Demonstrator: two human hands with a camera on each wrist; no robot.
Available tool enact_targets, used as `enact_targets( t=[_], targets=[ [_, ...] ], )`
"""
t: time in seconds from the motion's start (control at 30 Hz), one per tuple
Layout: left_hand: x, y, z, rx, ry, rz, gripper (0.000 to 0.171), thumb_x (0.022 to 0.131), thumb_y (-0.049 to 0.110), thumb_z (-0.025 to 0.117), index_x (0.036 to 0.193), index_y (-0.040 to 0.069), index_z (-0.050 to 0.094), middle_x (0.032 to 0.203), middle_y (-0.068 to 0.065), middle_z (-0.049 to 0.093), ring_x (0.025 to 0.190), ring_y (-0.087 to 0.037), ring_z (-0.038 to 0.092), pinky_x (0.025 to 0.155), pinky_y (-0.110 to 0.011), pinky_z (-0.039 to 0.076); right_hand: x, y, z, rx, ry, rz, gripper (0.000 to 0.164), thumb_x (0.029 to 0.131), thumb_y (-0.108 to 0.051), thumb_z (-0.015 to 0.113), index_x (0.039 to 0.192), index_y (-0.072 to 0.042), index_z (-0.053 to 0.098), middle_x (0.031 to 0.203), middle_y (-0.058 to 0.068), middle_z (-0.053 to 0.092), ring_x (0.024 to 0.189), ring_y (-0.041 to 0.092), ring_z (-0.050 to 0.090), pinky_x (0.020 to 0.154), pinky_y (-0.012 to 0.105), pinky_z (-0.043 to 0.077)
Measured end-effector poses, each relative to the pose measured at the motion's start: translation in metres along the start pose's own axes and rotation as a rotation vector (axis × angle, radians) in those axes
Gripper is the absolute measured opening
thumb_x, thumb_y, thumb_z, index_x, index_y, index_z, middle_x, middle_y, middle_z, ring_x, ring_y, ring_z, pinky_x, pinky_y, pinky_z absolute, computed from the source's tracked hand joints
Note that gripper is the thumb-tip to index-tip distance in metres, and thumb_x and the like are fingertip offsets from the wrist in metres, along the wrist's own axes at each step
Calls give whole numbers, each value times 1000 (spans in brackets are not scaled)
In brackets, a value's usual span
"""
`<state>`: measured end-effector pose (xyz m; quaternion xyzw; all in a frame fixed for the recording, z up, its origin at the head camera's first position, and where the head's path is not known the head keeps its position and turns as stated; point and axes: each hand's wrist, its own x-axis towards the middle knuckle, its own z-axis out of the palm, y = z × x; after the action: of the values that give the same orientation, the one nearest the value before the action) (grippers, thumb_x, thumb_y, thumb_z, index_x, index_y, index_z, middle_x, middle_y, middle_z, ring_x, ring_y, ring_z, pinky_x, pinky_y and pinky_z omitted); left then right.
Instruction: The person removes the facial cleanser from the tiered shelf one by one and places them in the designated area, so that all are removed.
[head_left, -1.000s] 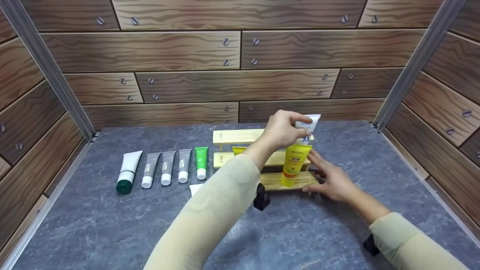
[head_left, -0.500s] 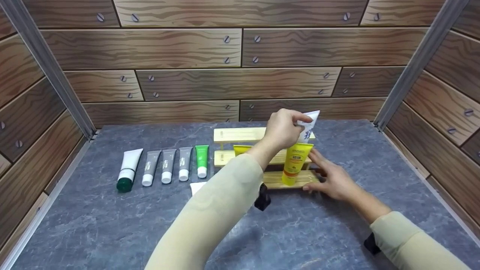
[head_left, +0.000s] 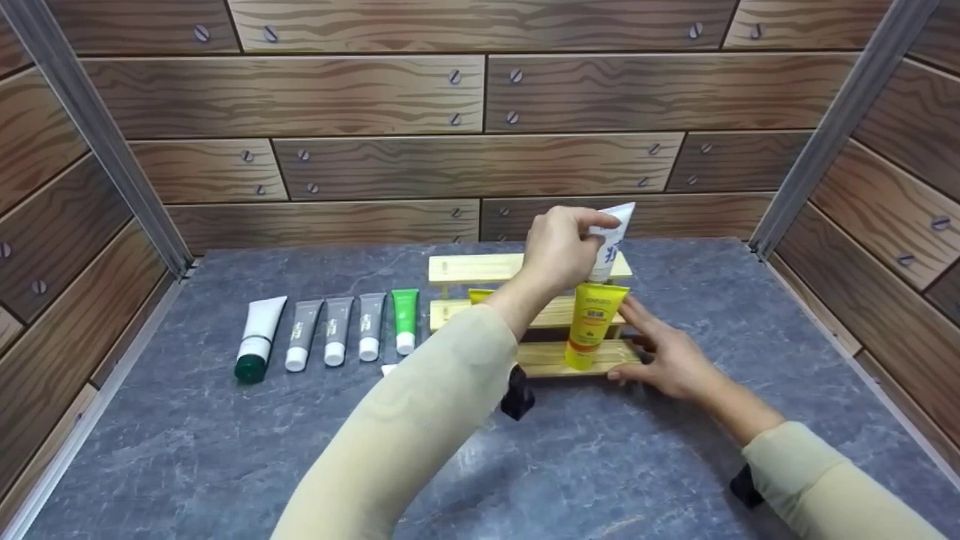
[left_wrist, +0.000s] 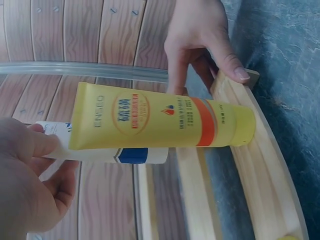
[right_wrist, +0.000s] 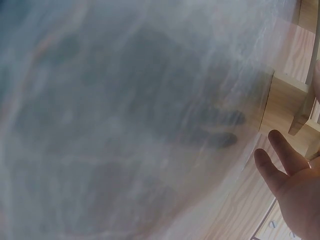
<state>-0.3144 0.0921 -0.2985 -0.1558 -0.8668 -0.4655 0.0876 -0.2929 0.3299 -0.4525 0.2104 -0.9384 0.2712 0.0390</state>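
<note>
My left hand [head_left: 561, 247] pinches a white tube with blue print [head_left: 609, 244] near its flat top end. The tube hangs above the tiered wooden rack [head_left: 540, 361], behind a yellow tube [head_left: 592, 326] that stands cap down on the rack's lowest step. In the left wrist view the yellow tube [left_wrist: 150, 117] partly covers the white tube [left_wrist: 142, 155]. At the rack's right end, my right hand [head_left: 671, 364] grips it, thumb at the lowest step and fingers farther back along the side. Another yellow tube [head_left: 480, 295] on the rack is mostly hidden by my left arm.
Left of the rack a row of tubes lies on the grey marbled table [head_left: 187, 450]: a white one with a green cap [head_left: 259, 337], several grey ones [head_left: 337, 330] and a green one [head_left: 405, 319]. Wood-patterned walls [head_left: 375, 169] enclose the table. A blurred translucent surface fills much of the right wrist view.
My left hand has lifted the white tube a little higher above the rack. The right hand stays at the rack's end, and the front yellow tube has not moved.
</note>
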Motion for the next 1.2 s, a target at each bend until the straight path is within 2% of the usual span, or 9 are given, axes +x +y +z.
enact_targets(
  t=[0.17, 0.37, 0.53, 0.7, 0.9, 1.03, 1.2],
  targets=[
    [-4, 8, -13, -20, 11, 50, 28, 103, 8, 70, 119, 27, 83, 116, 5, 79, 95, -5, 71, 75, -19, 54, 0, 0, -1, 4, 2, -15, 109, 82, -44, 91, 167, -9, 31, 173, 17, 21, 150, 51, 34, 118, 68, 28],
    [-10, 17, -35, -87, 9, 47, 27, 102, 8, 71, 119, 25, 83, 122, 2, 78, 103, -10, 73, 79, -20, 58, 0, 1, -3, -6, -7, 8, 110, 82, -44, 91, 167, -8, 30, 174, 17, 20, 150, 52, 32, 119, 69, 26],
    [-14, 17, -54, -132, 12, 41, 28, 101, 6, 72, 120, 24, 82, 126, 0, 76, 106, -12, 73, 82, -22, 59, -1, 0, -3, -6, -20, 37, 112, 82, -47, 90, 169, -13, 27, 175, 14, 16, 152, 52, 29, 119, 71, 23],
    [-17, 11, -72, -136, 35, 38, 28, 101, 5, 71, 122, 22, 81, 125, -2, 77, 106, -13, 74, 83, -23, 60, -2, 2, -3, -8, -31, 57, 115, 81, -49, 89, 169, -15, 25, 175, 11, 14, 154, 50, 26, 119, 72, 20],
    [-21, -2, -95, -216, 111, 63, 28, 99, 0, 72, 118, 17, 82, 119, -8, 78, 100, -16, 76, 78, -25, 61, -2, 3, -2, -8, -30, 49, 116, 80, -52, 89, 169, -13, 25, 175, 12, 15, 154, 50, 26, 120, 71, 20],
    [-26, -14, -112, -233, 142, 70, 30, 98, -2, 71, 119, 16, 82, 121, -10, 77, 98, -17, 76, 74, -27, 62, -1, 2, -1, -23, -22, 32, 115, 80, -51, 89, 168, -10, 28, 174, 15, 18, 153, 50, 28, 119, 72, 20],
    [-32, -30, -131, -245, 196, 71, 30, 98, -2, 69, 120, 14, 82, 126, -12, 75, 107, -20, 75, 83, -29, 62, 0, -1, 0, -29, -17, 22, 114, 80, -50, 90, 167, -9, 29, 173, 17, 20, 152, 51, 28, 118, 74, 19]
  ],
)
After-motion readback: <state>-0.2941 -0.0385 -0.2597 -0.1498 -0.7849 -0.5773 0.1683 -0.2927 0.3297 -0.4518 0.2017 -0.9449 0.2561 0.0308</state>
